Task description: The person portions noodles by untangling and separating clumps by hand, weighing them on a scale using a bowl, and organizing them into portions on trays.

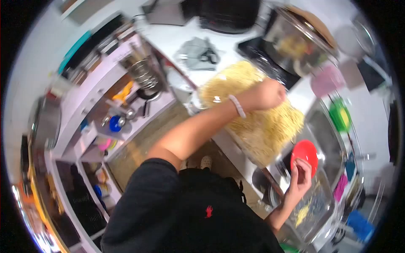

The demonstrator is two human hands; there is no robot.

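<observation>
A large spread of yellow noodles (265,135) lies on the counter in front of me, with shiny highlights on its far-left part. Over its right side, my left hand (270,93) is closed with the fingers curled under. What it holds, if anything, is hidden. A pale beaded bracelet (237,106) circles that wrist. By the sink's near edge, my right hand (301,176) grips the rim of a red bowl (305,154), thumb and fingers pinched together on it. The bowl is tilted, and I cannot tell what is in it.
A steel sink (327,126) with yellow scraps is at right. Beyond the noodles stand a glass-lidded pot (297,42) and a grey cloth (196,52) with black scissors (209,55). A green sponge holder (339,116) hangs by the sink. Shelves (95,99) line the left.
</observation>
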